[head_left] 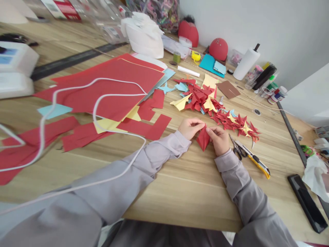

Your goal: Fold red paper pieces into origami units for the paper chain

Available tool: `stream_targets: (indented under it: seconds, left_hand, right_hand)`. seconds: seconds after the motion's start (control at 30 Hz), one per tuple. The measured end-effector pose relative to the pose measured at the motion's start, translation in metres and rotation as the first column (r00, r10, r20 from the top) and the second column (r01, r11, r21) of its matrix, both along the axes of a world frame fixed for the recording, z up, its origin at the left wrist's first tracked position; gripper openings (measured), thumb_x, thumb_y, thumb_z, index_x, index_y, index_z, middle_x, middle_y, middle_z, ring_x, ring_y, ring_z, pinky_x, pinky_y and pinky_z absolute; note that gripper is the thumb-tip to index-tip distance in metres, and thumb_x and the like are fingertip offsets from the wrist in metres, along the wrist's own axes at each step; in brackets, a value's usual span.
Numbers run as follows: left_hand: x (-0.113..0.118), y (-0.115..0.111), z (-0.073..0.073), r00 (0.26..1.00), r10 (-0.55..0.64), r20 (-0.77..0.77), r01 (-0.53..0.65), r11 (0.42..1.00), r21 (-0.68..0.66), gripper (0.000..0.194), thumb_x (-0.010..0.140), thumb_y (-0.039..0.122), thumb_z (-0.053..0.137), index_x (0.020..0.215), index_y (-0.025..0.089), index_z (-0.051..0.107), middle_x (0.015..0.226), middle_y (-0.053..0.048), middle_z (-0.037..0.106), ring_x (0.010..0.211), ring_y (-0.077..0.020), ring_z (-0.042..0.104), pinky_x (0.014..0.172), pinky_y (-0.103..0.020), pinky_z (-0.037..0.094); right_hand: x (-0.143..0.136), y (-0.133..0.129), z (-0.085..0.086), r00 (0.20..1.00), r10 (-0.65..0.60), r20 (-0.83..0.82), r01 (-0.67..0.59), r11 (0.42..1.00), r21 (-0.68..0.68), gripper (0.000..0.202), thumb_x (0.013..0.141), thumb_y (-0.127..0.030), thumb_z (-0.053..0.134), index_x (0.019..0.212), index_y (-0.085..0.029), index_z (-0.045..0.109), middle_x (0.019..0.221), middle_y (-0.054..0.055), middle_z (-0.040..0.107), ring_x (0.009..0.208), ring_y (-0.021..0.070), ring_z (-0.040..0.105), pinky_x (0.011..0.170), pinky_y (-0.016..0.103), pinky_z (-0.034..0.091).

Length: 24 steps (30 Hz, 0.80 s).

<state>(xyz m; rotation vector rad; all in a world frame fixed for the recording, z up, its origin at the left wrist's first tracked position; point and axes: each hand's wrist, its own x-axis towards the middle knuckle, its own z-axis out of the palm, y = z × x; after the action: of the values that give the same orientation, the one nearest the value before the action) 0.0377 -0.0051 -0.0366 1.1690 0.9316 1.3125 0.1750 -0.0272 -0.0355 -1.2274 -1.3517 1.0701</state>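
Observation:
A small piece of folded red paper, diamond-shaped with a crease down its middle, is held between my two hands just over the wooden table. My left hand pinches its upper left edge with thumb and fingers. On the other side, my right hand grips its upper right edge, fingertips close to the left ones. Right behind the hands lies a heap of folded paper pieces, mostly red with some yellow and blue. Red folded stars trail off from it to the right.
Scissors and a yellow utility knife lie right of my right hand. Large red sheets and cut red scraps cover the left side. A white cable crosses over them and my left sleeve. A black phone lies far right.

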Motion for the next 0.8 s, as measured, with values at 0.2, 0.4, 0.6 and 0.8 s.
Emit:
stream_targets:
  seconds: [0.2, 0.4, 0.6, 0.8]
  left_hand:
    - [0.0012, -0.0011, -0.0003, 1.0, 0.001, -0.017, 0.0, 0.999, 0.047, 0.009, 0.06, 0.022, 0.064, 0.06, 0.014, 0.067, 0.06, 0.0, 0.058, 0.061, -0.0114, 0.053, 0.059, -0.025, 0.044]
    - [0.0013, 0.0001, -0.0039, 1.0, -0.016, -0.024, 0.018, 0.994, 0.11, 0.006, 0.059, 0.018, 0.064, 0.06, 0.013, 0.067, 0.06, -0.001, 0.057, 0.061, -0.0107, 0.052, 0.058, -0.024, 0.042]
    - [0.001, 0.0005, -0.0063, 0.999, -0.037, -0.039, 0.043, 0.986, 0.161, 0.007, 0.062, 0.019, 0.063, 0.062, 0.014, 0.068, 0.063, -0.001, 0.057, 0.064, -0.011, 0.052, 0.06, -0.024, 0.042]
    - [0.0007, -0.0004, -0.0068, 0.996, -0.039, -0.076, 0.053, 0.981, 0.189, 0.008, 0.064, 0.02, 0.062, 0.063, 0.014, 0.068, 0.063, -0.002, 0.057, 0.064, -0.0113, 0.052, 0.062, -0.025, 0.042]
  right_hand:
    - [-0.0005, -0.0005, 0.0004, 1.0, -0.016, -0.02, 0.016, 1.0, 0.008, 0.023, 0.067, -0.038, 0.064, 0.068, -0.015, 0.063, 0.047, -0.005, 0.048, 0.041, 0.0054, 0.036, 0.04, 0.02, 0.03]
    - [0.0, -0.0007, 0.0017, 1.0, 0.014, -0.021, -0.014, 1.0, 0.008, 0.025, 0.07, -0.039, 0.06, 0.063, -0.015, 0.06, 0.042, -0.007, 0.041, 0.039, 0.0051, 0.034, 0.039, 0.02, 0.028]
    - [0.0014, 0.0, -0.0001, 0.998, 0.043, -0.044, -0.043, 0.999, 0.001, 0.024, 0.071, -0.038, 0.061, 0.063, -0.016, 0.059, 0.041, -0.007, 0.043, 0.038, 0.0054, 0.035, 0.039, 0.02, 0.029]
    - [0.0008, 0.0005, 0.0013, 0.998, 0.029, -0.047, -0.03, 0.999, -0.013, 0.023, 0.066, -0.038, 0.065, 0.062, -0.015, 0.06, 0.045, -0.004, 0.05, 0.039, 0.0058, 0.039, 0.039, 0.021, 0.031]
